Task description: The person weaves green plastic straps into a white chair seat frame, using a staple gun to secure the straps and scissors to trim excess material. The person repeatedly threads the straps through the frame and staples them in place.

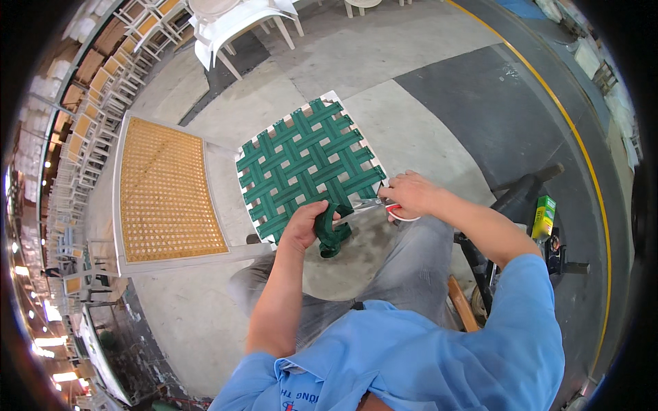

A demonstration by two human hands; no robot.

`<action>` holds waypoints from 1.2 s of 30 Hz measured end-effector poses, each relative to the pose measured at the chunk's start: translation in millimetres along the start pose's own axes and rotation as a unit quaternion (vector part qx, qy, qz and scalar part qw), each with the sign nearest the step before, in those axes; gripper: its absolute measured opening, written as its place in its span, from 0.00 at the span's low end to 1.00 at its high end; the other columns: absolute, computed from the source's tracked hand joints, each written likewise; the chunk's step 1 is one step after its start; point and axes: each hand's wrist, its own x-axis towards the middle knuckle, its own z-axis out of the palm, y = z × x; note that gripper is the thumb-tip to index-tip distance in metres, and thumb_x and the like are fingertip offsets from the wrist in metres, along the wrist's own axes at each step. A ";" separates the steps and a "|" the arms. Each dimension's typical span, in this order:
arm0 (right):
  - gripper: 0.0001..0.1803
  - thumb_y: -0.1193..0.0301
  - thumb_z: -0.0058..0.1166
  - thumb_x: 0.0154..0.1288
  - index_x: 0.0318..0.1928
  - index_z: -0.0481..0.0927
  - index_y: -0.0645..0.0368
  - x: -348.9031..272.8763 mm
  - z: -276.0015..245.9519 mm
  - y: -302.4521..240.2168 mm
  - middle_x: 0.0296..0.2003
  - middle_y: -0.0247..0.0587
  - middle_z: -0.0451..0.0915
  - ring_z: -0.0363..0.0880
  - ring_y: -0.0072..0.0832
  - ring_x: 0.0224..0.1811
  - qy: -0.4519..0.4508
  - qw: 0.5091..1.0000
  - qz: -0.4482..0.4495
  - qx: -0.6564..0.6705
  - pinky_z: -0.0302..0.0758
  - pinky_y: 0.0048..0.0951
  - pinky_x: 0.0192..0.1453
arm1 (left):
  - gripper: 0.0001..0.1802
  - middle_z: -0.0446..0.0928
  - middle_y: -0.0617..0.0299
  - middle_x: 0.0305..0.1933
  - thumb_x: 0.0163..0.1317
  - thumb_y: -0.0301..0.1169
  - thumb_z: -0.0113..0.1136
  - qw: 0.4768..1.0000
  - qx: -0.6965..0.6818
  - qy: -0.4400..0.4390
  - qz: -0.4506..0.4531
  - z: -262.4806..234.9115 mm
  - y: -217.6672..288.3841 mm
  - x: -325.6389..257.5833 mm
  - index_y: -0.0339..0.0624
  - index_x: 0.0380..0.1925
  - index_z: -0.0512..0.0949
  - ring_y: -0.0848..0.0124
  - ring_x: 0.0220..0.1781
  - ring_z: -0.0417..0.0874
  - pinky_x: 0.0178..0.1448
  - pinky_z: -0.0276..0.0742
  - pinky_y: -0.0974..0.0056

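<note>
pass: over floor (349, 55) beyond woven seat (308, 152) | block: cane panel (168, 193) left

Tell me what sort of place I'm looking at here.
Likely a furniture workshop or factory: rows of chairs line the left side, and a cane-mesh panel sits beside a green-webbed frame.

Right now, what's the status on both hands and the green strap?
Left hand gripping looped green strap. Right hand holding red-handled scissors, blades toward the strap. Green woven panel just beyond both hands; nothing seen blocking them.
</note>
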 end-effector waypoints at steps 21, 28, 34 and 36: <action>0.21 0.54 0.64 0.57 0.48 0.78 0.48 52.6 31.2 0.8 0.31 0.41 0.80 0.84 0.45 0.38 0.043 0.986 -0.157 -0.025 0.76 0.47 0.45 | 0.15 0.84 0.55 0.37 0.73 0.34 0.54 0.998 0.040 0.032 0.025 11.9 2.4 -16.8 0.31 0.46 0.78 0.66 0.38 0.87 0.38 0.85 0.62; 0.24 0.52 0.67 0.58 0.52 0.79 0.46 -14.5 7.0 -0.9 0.37 0.44 0.84 0.84 0.46 0.40 0.164 0.975 0.037 0.146 0.78 0.45 0.42 | 0.16 0.84 0.50 0.40 0.74 0.32 0.52 0.986 0.006 0.070 0.149 24.7 7.5 -71.9 0.30 0.53 0.73 0.65 0.40 0.87 0.43 0.85 0.62; 0.32 0.60 0.71 0.58 0.61 0.75 0.55 -200.7 14.3 -31.2 0.40 0.46 0.85 0.85 0.33 0.40 0.344 0.808 0.437 0.195 0.79 0.31 0.47 | 0.15 0.82 0.46 0.45 0.72 0.27 0.51 0.985 -0.052 0.003 0.167 28.4 -35.4 -151.9 0.33 0.55 0.72 0.53 0.43 0.86 0.51 0.84 0.50; 0.33 0.63 0.72 0.59 0.62 0.72 0.57 -263.4 42.7 -58.9 0.36 0.39 0.83 0.78 0.20 0.38 0.392 0.711 0.538 0.225 0.75 0.24 0.46 | 0.16 0.82 0.45 0.46 0.71 0.27 0.53 0.979 -0.055 0.014 0.194 24.5 -42.6 -162.3 0.33 0.56 0.72 0.52 0.44 0.86 0.53 0.83 0.48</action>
